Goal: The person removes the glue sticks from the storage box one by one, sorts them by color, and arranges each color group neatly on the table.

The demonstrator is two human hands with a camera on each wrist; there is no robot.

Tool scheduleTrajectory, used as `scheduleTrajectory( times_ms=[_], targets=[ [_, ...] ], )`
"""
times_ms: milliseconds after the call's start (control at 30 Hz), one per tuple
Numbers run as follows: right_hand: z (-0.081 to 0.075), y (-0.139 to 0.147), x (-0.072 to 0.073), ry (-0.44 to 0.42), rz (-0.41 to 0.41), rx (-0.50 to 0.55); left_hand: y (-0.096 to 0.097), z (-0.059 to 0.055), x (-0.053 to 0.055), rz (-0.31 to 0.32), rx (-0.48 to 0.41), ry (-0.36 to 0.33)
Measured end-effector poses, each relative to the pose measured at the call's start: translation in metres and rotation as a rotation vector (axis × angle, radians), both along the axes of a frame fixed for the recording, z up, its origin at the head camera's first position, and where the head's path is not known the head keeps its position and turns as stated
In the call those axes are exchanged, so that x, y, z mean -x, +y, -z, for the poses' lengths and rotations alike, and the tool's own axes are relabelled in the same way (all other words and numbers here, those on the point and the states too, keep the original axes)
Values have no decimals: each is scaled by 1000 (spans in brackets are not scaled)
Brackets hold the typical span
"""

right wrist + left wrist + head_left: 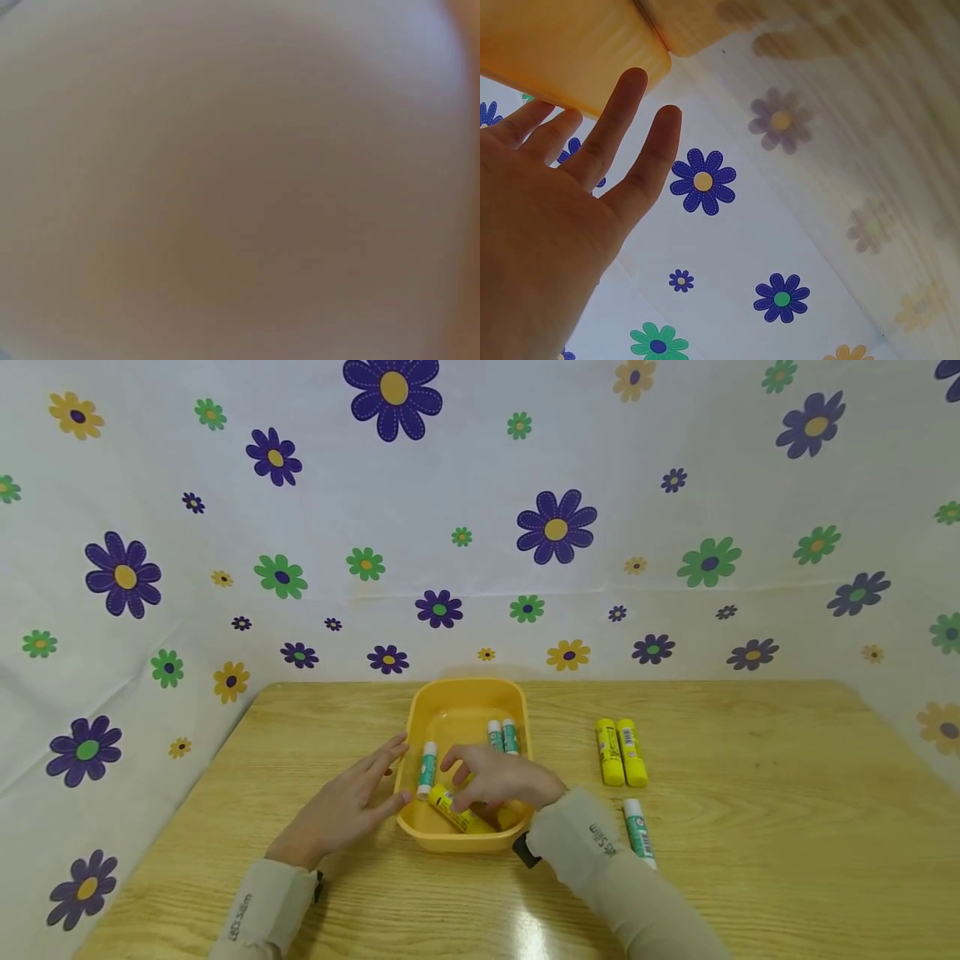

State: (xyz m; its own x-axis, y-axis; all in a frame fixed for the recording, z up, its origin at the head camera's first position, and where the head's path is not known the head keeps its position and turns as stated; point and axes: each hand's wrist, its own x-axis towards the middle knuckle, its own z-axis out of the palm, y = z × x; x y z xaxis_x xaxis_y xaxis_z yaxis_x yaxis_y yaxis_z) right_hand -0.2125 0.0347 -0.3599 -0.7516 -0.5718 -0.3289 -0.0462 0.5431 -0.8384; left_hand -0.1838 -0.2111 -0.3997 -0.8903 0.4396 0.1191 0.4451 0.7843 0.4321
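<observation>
In the head view a yellow plastic basket (465,693) stands on the table. My left hand (341,806) is at its left side with fingers spread; the left wrist view shows the same hand (562,202) by the basket wall (592,52). Inside the basket, my right hand (498,777) reaches down with bent fingers, thumb apart from the index finger and over a yellow glue stick (457,814). A white-and-teal glue stick (427,770) leans by the left wall. Two similar glue sticks (511,737) lie beyond the right hand. The right wrist view is blurred.
Right of the basket, two yellow glue sticks (622,752) lie side by side on the wooden table (750,827). A white-and-teal glue stick (639,831) lies nearer, partly behind the right sleeve. A flower-print cloth (480,485) hangs behind the table.
</observation>
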Motion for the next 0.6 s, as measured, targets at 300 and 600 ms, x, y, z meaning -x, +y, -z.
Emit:
scheduleTrajectory(
  times_ms=[300, 600],
  targets=[
    [7, -11, 0, 105, -127, -90, 0, 1, 2, 8, -1, 17],
    [12, -13, 3, 136, -331, -148, -1, 1, 2, 15, 0, 12]
  ],
)
